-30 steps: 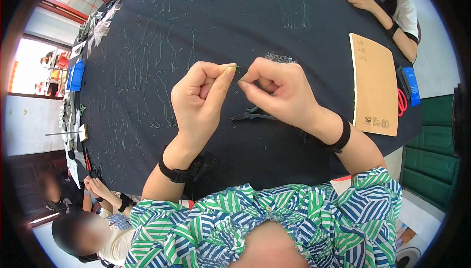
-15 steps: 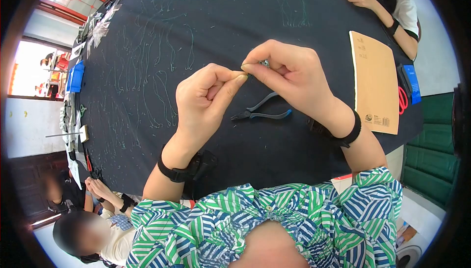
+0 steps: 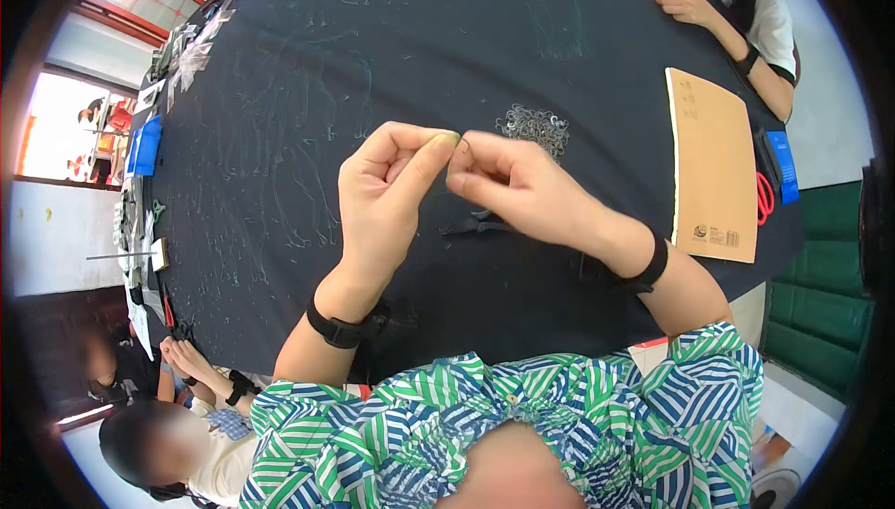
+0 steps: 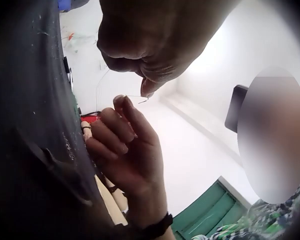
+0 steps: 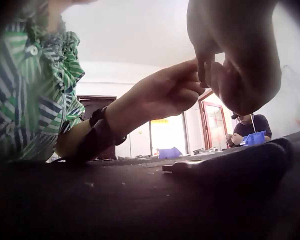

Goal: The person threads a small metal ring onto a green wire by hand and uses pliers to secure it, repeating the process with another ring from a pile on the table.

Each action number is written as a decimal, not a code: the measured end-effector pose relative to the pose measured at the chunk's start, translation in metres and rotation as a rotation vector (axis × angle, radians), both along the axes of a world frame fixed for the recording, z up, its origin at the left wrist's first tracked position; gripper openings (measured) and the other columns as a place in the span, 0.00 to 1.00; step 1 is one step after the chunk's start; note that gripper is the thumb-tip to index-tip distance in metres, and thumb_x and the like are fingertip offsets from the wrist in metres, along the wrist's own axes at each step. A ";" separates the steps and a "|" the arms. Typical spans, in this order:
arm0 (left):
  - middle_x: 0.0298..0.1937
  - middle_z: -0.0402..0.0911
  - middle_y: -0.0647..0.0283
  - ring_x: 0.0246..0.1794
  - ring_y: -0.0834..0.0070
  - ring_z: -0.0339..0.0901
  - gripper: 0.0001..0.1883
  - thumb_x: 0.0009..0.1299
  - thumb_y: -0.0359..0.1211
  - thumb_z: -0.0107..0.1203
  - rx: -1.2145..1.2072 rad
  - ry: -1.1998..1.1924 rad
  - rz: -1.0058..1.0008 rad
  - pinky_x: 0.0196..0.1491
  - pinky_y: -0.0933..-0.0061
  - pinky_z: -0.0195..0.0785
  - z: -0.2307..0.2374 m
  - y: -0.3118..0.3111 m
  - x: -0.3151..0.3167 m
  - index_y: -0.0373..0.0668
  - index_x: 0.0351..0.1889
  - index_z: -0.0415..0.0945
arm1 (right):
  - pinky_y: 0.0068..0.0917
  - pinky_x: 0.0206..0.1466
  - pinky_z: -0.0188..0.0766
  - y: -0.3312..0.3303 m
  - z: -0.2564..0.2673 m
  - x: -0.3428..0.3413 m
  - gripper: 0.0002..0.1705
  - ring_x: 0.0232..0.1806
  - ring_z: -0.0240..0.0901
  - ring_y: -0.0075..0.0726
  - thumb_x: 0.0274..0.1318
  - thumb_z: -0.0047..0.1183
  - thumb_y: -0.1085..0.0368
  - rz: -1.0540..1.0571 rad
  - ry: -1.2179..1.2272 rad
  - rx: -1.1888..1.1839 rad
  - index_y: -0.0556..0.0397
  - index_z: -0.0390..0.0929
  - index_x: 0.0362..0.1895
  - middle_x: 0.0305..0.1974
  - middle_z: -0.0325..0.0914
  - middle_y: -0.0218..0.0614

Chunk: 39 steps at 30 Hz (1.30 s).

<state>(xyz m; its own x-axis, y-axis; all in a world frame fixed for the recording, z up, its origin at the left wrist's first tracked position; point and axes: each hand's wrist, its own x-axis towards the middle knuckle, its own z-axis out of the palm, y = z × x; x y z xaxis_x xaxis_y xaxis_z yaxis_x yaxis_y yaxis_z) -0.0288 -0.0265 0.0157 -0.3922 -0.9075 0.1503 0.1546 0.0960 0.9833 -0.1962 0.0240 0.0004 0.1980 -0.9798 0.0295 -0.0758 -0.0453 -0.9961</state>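
Thumb and forefinger of my left hand point(image 3: 380, 197) pinch a small dark hook, whose thin tip point(image 4: 143, 102) shows beside the fingertips in the left wrist view. Just to its right, my right hand point(image 3: 531, 183), slightly blurred, pinches a thin line; a short stretch of this line point(image 4: 134, 96) spans the gap between both hands. A heap of small metal hooks point(image 3: 541, 130) lies on the black cloth behind my right hand. Dark pliers point(image 3: 474, 226) lie below the hands, their handles partly hidden by the right hand. In the right wrist view, the fingertips overlap and hide the hook.
Green line pieces point(image 3: 331, 89) lie scattered over the black cloth, left and far side. At the right are a tan notebook point(image 3: 713, 169), red-handled scissors point(image 3: 765, 197) and a blue packet point(image 3: 783, 164). Other people sit around the table, their hands at its edges.
My right hand first came up over the left fingertips, then dropped back down, uncovering the hook heap and covering the pliers' handles again. My left hand has shifted only slightly.
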 end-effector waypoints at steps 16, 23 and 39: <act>0.36 0.74 0.71 0.30 0.90 0.68 0.06 0.78 0.34 0.51 0.326 0.272 -0.045 0.31 0.86 0.63 0.001 -0.012 0.006 0.43 0.43 0.73 | 0.35 0.30 0.73 0.023 0.009 0.018 0.05 0.32 0.75 0.38 0.42 0.59 0.68 0.149 0.711 -0.697 0.52 0.74 0.25 0.31 0.70 0.34; 0.32 0.71 0.74 0.24 0.92 0.57 0.06 0.78 0.34 0.50 0.242 0.126 -0.064 0.26 0.87 0.49 -0.003 -0.010 0.012 0.42 0.43 0.71 | 0.35 0.45 0.68 0.017 0.020 -0.006 0.11 0.43 0.72 0.38 0.43 0.65 0.62 0.098 1.015 -0.519 0.50 0.76 0.29 0.36 0.72 0.34; 0.33 0.74 0.74 0.27 0.93 0.63 0.05 0.77 0.32 0.53 -0.074 -0.088 0.060 0.30 0.89 0.56 -0.008 -0.016 0.015 0.41 0.42 0.73 | 0.41 0.40 0.72 0.015 0.027 -0.016 0.11 0.37 0.73 0.51 0.47 0.59 0.66 0.137 0.815 -0.246 0.58 0.72 0.30 0.37 0.68 0.44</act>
